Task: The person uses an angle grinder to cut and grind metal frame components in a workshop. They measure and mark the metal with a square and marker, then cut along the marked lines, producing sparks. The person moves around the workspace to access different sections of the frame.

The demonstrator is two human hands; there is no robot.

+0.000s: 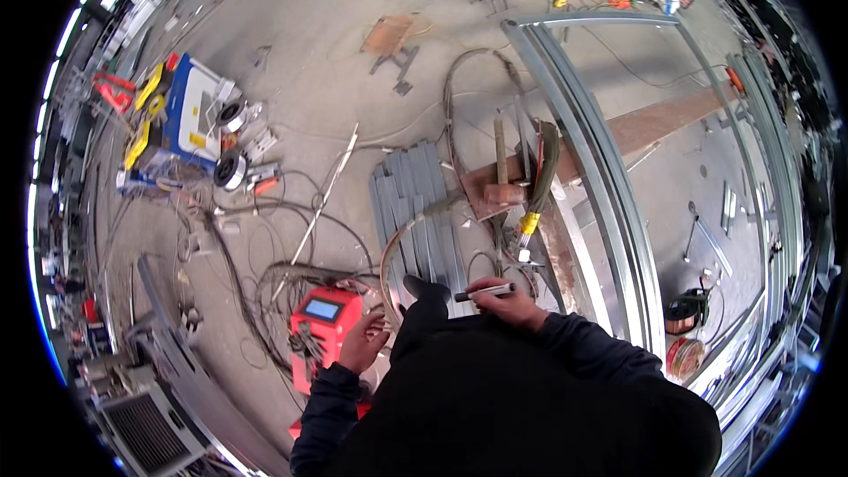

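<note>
My right hand is closed around a dark marker pen, whose tip points left. Below it stands a stack of grey metal strips on the floor, with my dark shoe at its near end. My left hand hangs beside a red machine with a small lit screen. Its fingers are loosely bent and apart, and I see nothing in them. Whether it touches the machine I cannot tell.
To the right stands a galvanized metal frame beside a rusty beam. A hammer and a welding cable with a yellow collar rest on the beam. Cables tangle across the floor. A blue-and-white welding machine stands left.
</note>
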